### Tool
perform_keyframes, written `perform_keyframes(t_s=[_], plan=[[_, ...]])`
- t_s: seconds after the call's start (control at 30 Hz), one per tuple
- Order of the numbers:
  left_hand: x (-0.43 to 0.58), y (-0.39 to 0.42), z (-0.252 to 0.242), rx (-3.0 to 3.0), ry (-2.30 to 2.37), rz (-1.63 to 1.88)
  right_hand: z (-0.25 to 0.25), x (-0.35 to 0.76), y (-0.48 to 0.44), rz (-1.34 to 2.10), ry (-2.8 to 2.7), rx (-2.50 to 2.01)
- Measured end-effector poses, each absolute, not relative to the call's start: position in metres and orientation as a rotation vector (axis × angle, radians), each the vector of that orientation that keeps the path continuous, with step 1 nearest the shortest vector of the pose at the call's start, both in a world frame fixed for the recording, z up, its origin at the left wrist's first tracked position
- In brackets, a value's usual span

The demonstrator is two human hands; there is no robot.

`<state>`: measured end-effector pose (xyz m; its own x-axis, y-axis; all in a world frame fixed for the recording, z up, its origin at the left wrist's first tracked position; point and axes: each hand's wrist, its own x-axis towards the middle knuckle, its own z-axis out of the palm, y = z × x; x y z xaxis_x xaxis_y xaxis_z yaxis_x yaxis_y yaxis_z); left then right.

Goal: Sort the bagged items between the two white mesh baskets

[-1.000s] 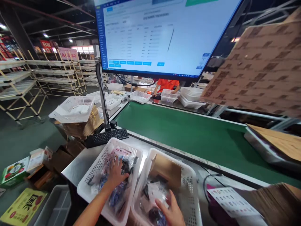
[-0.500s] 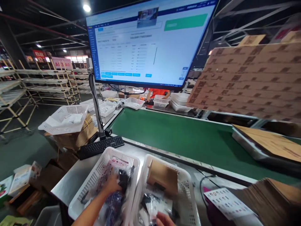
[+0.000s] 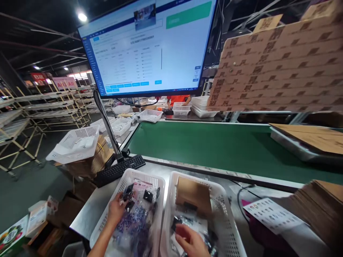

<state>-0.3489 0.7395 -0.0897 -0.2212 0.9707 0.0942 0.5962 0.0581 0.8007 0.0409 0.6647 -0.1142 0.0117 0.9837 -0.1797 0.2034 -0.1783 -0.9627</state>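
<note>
In the left white basket, my left hand pinches a small black item in clear wrap. Below that hand lie blue-purple plastic-wrapped packets, and a pink-printed packet is behind them. My right hand hovers over the right white basket, fingers loosely curled and apart, with nothing visible in them. Under it are clear and black packets. A brown cardboard box leans at that basket's far end.
A black keyboard sits behind the left basket, beneath a large monitor. Past the metal table runs a green conveyor belt. At right are a printed sticker sheet and stacked cardboard. Someone in orange is across the belt.
My left hand has moved left and back from the basket's middle, now lifting the black wrapped item. My right hand has come further into view over the right basket. The camera view has shifted.
</note>
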Motion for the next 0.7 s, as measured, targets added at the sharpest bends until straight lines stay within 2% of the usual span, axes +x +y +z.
perform_keyframes(t_s=[0.1, 0.23, 0.37, 0.43, 0.6, 0.7], plan=[[-0.352, 0.735, -0.061, 1.692, 1.835, 1.084, -0.084, 0.017, 0.686, 1.157, -1.502, -1.376], [-0.329, 0.722, -0.03, 1.98, 1.672, 0.976, -0.04, -0.022, 0.719, 0.853, -1.799, -1.093], [-0.306, 0.711, -0.022, 2.062, 1.609, 0.873, -0.011, -0.043, 0.737, 0.539, -1.981, -0.828], [-0.303, 0.711, -0.027, 2.045, 1.623, 0.873, -0.003, -0.039, 0.733, 0.513, -1.951, -0.775], [-0.313, 0.717, -0.044, 1.735, 1.681, 1.056, -0.008, 0.025, 0.703, 0.836, -1.563, -1.201], [-0.312, 0.723, -0.045, 1.484, 1.658, 1.191, -0.02, 0.074, 0.698, 0.821, -1.328, -1.586]])
